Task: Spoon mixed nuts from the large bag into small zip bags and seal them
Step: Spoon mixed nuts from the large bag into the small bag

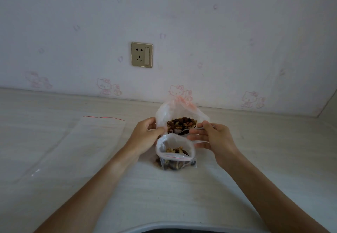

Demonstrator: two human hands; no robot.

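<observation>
Far left on the pale desk [54, 159]: a flat stack of empty zip bags [85, 141], transparent, a thin red zip line along the far edge. Above, on the wall: a gold-framed socket with switch [142, 54]; along the foot of the wall, faint pink cartoon-cat wallpaper prints [107, 87]. Further right, the left hand [145, 134], fingers curled, pinching the left rim of the large bag [179, 111] and holding its mouth open. Inside the large bag, standing near the wall: a heap of mixed nuts [182, 122], brown and tan. Just in front of it, nearer the body, a small zip bag [175, 155], upright, mouth open, red zip strip across the near rim, partly filled with nuts. At the large bag's mouth, the bowl of a metal spoon [184, 131], low at the near edge of the heap; load on it hard to make out. Right of that, the right hand [213, 136], thumb and forefinger pinching the spoon handle, remaining fingers stretched out loosely toward the small bag's rim; touching it or not, cannot tell.
</observation>
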